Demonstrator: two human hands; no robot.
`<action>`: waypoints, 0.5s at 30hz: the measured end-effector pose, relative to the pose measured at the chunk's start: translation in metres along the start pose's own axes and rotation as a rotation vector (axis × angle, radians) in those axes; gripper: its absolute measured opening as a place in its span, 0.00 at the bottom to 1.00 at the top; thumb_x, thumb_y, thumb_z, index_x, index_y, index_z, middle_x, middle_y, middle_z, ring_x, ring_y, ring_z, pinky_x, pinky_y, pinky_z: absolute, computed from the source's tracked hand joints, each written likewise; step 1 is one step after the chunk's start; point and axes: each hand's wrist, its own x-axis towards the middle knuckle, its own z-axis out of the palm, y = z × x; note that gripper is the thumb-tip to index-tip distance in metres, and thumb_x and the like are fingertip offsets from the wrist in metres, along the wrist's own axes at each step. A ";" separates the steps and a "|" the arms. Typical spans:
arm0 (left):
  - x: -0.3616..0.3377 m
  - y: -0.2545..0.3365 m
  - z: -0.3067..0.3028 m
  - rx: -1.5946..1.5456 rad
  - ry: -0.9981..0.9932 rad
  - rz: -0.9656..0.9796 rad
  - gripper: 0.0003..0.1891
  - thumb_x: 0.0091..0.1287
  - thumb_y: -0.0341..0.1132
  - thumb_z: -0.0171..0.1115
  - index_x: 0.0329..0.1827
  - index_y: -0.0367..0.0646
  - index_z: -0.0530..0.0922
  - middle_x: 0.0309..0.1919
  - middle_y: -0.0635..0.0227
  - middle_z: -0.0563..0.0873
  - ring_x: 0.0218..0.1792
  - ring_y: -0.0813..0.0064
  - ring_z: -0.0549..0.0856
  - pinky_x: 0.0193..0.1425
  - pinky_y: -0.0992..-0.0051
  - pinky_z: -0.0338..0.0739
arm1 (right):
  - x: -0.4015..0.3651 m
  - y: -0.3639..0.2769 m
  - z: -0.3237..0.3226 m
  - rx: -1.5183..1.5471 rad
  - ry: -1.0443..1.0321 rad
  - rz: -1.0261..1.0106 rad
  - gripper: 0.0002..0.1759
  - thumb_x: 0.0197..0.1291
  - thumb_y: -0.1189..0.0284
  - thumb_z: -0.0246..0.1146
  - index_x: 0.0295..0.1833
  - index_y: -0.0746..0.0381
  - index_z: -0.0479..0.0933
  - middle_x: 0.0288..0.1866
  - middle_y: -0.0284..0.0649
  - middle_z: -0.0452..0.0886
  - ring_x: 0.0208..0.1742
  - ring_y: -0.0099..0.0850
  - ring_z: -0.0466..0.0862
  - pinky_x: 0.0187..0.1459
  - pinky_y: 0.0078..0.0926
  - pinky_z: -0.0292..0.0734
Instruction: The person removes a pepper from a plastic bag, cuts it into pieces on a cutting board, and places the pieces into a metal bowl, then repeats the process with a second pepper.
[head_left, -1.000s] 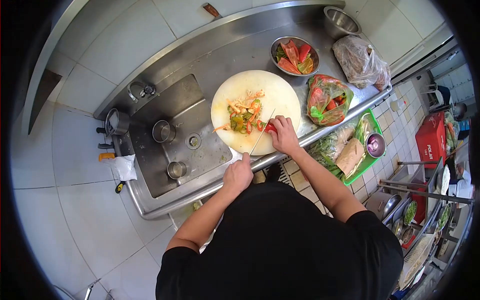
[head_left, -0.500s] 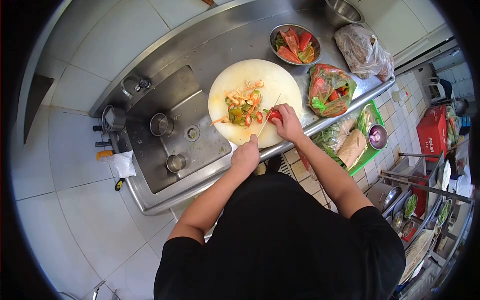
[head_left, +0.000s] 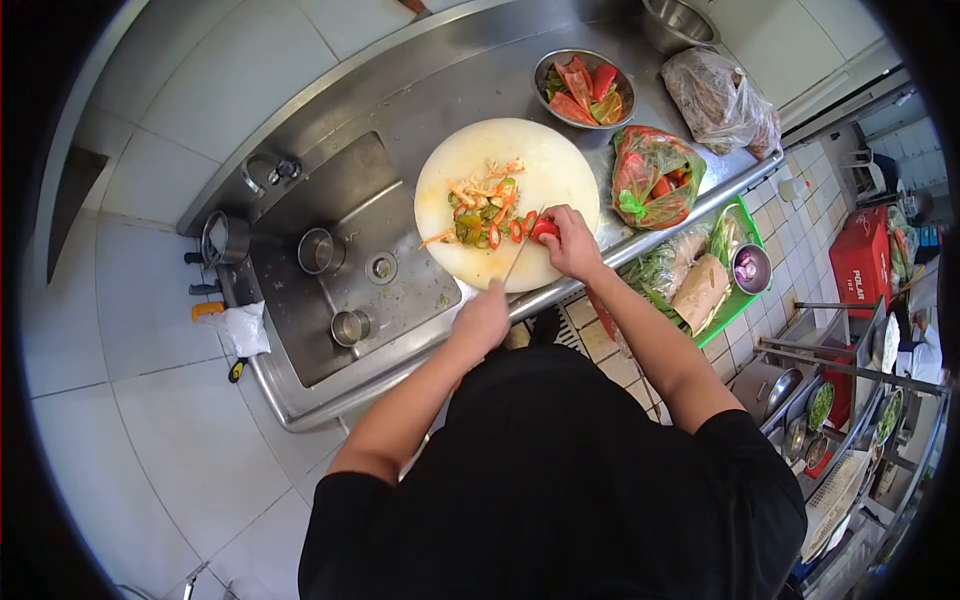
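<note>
On a round white cutting board [head_left: 565,180] lies a heap of sliced peppers [head_left: 482,220], green, red and orange, with several red rings at its right side. My left hand [head_left: 482,318] is closed around the handle of a knife [head_left: 515,262], at the board's near edge. The blade slants up and to the right, its far part beside a red pepper [head_left: 544,230]. My right hand [head_left: 572,245] pinches that pepper down on the board. Its fingertips are close to the blade.
A steel bowl [head_left: 541,80] of pepper pieces and a bag of peppers [head_left: 655,195] stand right of the board. The sink basin [head_left: 385,220] with small steel cups lies left. Below the counter's right edge is a green crate [head_left: 738,308] of vegetables.
My left hand has drawn the knife back slightly, left and toward my body. My right hand stays on the red pepper, nearly in place. The whole view has shifted slightly.
</note>
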 end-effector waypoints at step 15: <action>-0.004 -0.027 -0.007 -0.027 -0.005 0.054 0.14 0.76 0.39 0.47 0.55 0.37 0.71 0.36 0.38 0.85 0.41 0.41 0.86 0.49 0.46 0.79 | -0.007 0.002 -0.041 0.002 -0.004 -0.087 0.19 0.52 0.69 0.73 0.48 0.62 0.77 0.54 0.48 0.77 0.57 0.49 0.77 0.58 0.41 0.74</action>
